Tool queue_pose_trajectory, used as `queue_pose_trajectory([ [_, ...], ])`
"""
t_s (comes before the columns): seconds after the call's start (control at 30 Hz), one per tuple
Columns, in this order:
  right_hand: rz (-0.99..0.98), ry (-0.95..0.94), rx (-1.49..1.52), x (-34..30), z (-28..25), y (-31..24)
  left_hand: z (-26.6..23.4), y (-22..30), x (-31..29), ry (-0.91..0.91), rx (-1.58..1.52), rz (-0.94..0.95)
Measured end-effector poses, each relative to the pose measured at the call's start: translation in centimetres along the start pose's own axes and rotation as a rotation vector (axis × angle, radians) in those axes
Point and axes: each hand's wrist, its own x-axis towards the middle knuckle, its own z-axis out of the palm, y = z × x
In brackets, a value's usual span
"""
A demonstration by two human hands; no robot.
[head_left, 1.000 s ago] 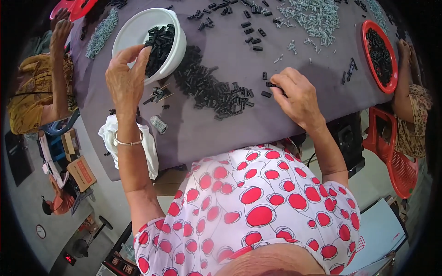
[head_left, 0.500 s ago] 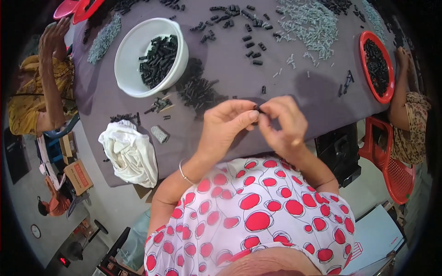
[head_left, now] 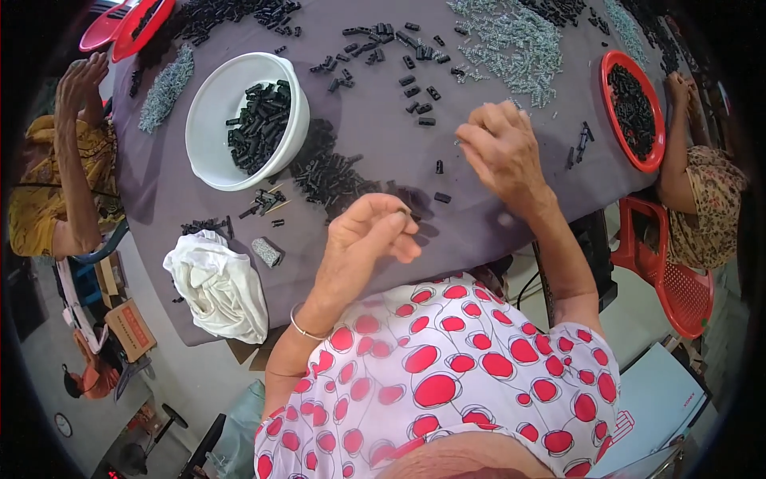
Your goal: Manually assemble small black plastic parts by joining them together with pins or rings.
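My left hand is above the near part of the table, thumb and forefinger pinched on a small dark piece mostly hidden by the fingertips. My right hand is apart from it, farther forward and to the right, just short of a heap of small silvery springs. Its fingers are drawn together; a tiny speck shows at the tips, too small to name. Between the hands, a short black plastic part lies on the cloth, with another black part just beyond it.
A white bowl of black parts stands left, beside a pile of thin black pieces. A white cloth lies at the near left edge, a red tray at right. People sit at both sides; a red chair stands right.
My hands have come apart from where they met. The right moved forward toward the springs; the left stayed low with its pinch. A black part shows on the cloth between them.
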Motion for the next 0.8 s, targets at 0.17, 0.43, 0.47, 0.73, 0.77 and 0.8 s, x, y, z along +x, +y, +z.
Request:
queue_pose_trajectory([
  [0.17, -0.075, -0.162, -0.069, 0.7, 0.4, 0.9, -0.6, -0.1, -0.3, 0.038, 0.019, -0.045],
  [0.43, 0.098, -0.077, 0.539, 0.2, -1.4, -4.7, -0.9, -0.6, -0.2, 0.052, -0.01, -0.025],
  [0.47, 0.095, -0.111, 0.622, 0.2, -1.7, -5.4, -0.9, -0.6, -0.2, 0.032, -0.009, 0.001],
  [0.73, 0.046, -0.137, 0.715, -0.5, -2.5, -7.5, -0.2, -0.7, -1.1, 0.045, 0.073, 0.115],
  [0.77, 0.045, -0.138, 0.715, -0.6, -2.5, -7.6, -0.1, -0.7, -1.3, 0.064, 0.091, 0.116],
  [0.8, 0.037, -0.138, 0.696, -0.7, -2.6, -7.7, 0.0, -0.8, -1.4, 0.084, 0.109, 0.116],
])
